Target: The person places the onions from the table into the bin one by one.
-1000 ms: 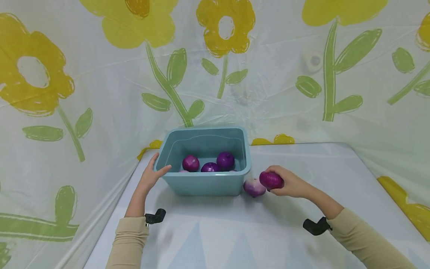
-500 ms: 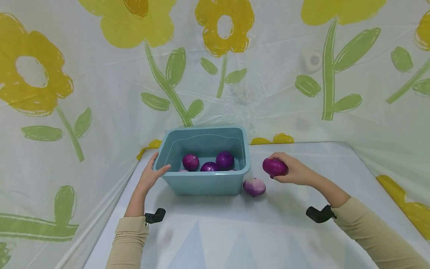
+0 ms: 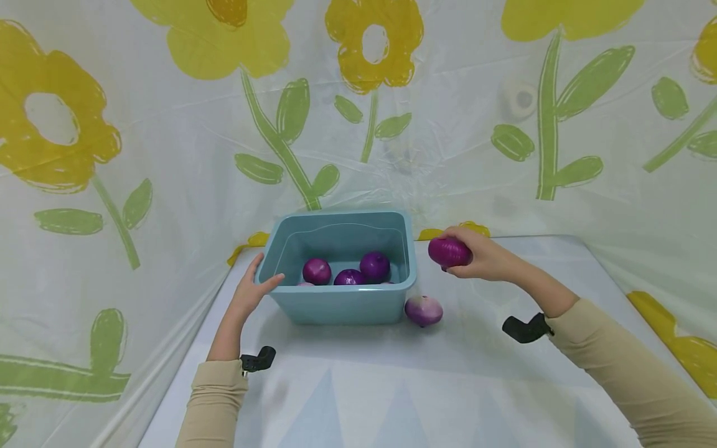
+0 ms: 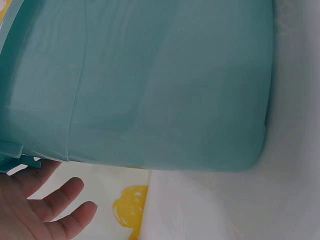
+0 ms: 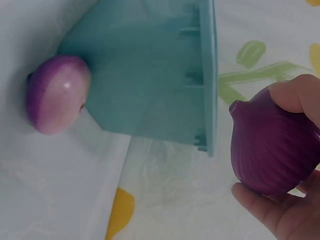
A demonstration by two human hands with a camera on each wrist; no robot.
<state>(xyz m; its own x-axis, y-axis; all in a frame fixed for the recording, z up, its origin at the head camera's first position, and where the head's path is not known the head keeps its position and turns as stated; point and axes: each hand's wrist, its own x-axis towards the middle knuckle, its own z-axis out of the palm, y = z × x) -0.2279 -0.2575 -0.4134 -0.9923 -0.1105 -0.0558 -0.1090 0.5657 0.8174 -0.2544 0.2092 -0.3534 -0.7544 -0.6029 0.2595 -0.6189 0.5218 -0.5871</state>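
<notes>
A purple onion (image 3: 448, 252) is held in my right hand (image 3: 486, 256), up in the air to the right of the teal plastic bin (image 3: 344, 307). In the right wrist view, thumb and fingers grip this onion (image 5: 274, 145), its stem tip pointing toward the bin. My left hand (image 3: 250, 296) rests at the bin's front left corner, thumb over the rim, fingers spread along the side. The left wrist view has those fingers (image 4: 65, 200) loosely extended beside the bin wall. Inside the bin lie several onions (image 3: 375, 267), some partly hidden by the front wall.
A paler purple and white onion (image 3: 423, 310) lies on the table (image 3: 370, 367) close to the bin's right front corner. Behind the table hangs a flower-printed sheet (image 3: 448, 137). Black wrist cameras (image 3: 526, 328) sit on both wrists.
My right hand has lifted the purple onion up and away from the paler one, first rightward, then back left toward the bin. The left hand stays put at the corner.
</notes>
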